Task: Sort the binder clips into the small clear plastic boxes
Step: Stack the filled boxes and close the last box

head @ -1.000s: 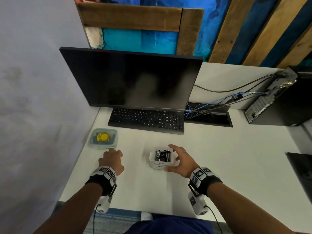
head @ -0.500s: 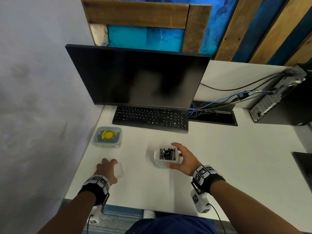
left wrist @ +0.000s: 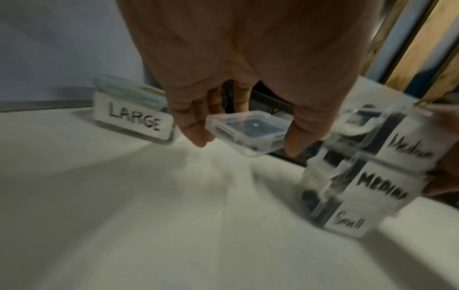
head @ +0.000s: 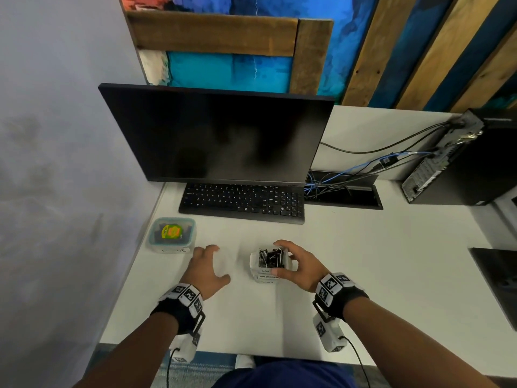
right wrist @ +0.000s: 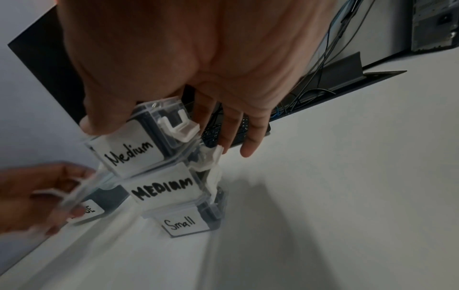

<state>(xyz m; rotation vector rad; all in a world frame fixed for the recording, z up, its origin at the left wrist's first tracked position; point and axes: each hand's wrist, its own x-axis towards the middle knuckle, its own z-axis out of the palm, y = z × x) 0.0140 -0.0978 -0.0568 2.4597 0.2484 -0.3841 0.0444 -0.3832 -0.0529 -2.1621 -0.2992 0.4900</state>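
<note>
Three small clear boxes stand stacked on the white desk [head: 363, 275]. The top box [right wrist: 131, 151] reads "Medium", the middle box [right wrist: 164, 188] "MEDIUM", the bottom box [right wrist: 186, 223] "Small". The top box is uncovered and full of black binder clips [head: 270, 257]. My right hand [head: 291, 259] grips the top box, thumb on its front label and fingers behind. Just left of the stack, my left hand [head: 221, 263] pinches a small clear lid [left wrist: 248, 133] between thumb and fingers, a little above the desk.
A bigger box with a teal lid [head: 171, 233], labelled "LARGE" [left wrist: 134, 117], sits at the desk's left edge by the wall. Behind are a black keyboard [head: 243, 201] and monitor [head: 223, 135]. Cables and a computer tower [head: 461, 163] lie far right.
My left hand went from beside the large box back toward me with the clear lid, then right toward the stack. The right hand stayed on the top box.
</note>
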